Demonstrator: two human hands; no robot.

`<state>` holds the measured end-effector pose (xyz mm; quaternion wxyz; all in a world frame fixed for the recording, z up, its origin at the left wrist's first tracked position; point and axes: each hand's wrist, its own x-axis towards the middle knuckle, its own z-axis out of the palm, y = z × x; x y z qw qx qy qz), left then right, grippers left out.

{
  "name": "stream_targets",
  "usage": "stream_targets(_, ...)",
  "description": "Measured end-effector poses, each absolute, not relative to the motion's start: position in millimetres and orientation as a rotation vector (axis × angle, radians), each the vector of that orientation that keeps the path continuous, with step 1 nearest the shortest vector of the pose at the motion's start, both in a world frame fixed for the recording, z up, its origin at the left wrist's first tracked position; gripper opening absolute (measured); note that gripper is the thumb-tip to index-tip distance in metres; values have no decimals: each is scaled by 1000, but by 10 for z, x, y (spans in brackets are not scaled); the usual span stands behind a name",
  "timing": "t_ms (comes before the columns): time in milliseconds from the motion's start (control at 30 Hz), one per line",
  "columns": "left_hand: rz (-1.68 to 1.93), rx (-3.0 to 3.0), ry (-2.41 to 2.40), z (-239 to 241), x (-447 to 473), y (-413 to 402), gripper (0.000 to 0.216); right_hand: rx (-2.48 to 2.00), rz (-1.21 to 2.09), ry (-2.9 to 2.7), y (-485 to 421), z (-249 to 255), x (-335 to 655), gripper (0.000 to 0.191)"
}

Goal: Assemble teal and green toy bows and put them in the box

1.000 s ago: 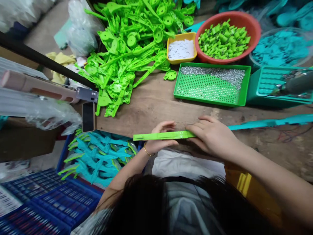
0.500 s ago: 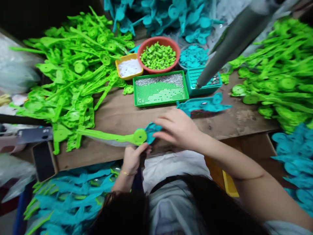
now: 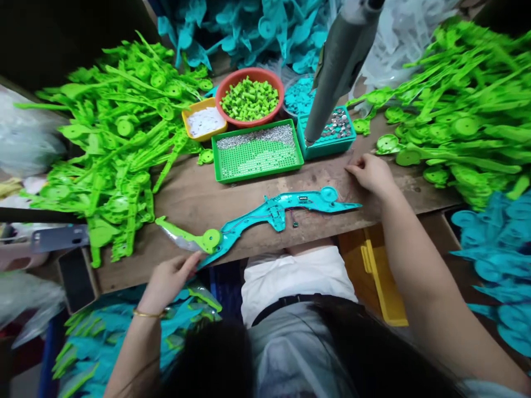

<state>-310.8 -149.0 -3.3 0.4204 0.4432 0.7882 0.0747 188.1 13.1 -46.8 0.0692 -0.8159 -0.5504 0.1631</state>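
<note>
A long teal plastic piece with a green blade-shaped end lies across the wooden table, near its front edge. My left hand sits at the table's front edge, fingertips touching the green end where it joins the teal part. My right hand rests on the table to the right, fingers curled down, just past the teal piece's tip and in front of a teal tray of small metal discs. Whether those fingers pinch anything is hidden.
A green tray of screws, a yellow dish and a red bowl of green bits stand at the back. A grey hanging tool dips toward the teal tray. Green part heaps lie left and right. A phone lies front left.
The teal piece with its green end now lies flat and stretched out on the table. My right hand let go of it and moved right toward the teal tray. My left hand dropped lower.
</note>
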Motion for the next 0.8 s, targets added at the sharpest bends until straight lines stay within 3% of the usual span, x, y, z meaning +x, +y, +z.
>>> stream_targets(100, 211, 1745, 2336, 69, -3004, -1569, 39, -2477, 475, -1808, 94, -451, 1854, 18)
stream_targets(200, 551, 2208, 1977, 18, -2593, -1522, 29, -2511, 472, -1825, 2, -374, 1895, 17)
stream_targets(300, 593, 2452, 1682, -149, -2104, -1346, 24, -2573, 405, -1719, -182, -273, 2028, 15)
stream_targets(400, 537, 2555, 1580, -325, -1782, -1153, 29, -2455, 403, -1367, -439, -178, 2214, 11)
stream_targets(567, 428, 2527, 1539, -483, -1633, -994, 37, -1847, 610, -807, -838, 92, 2273, 17)
stream_targets(700, 431, 2481, 1460, -533, -1677, -997, 40, -1499, 532, -827, -945, 251, 2144, 24)
stream_targets(800, 433, 2505, 1383, -565, -1734, -1015, 49, -1564, 430, -916, -902, 67, 2227, 20)
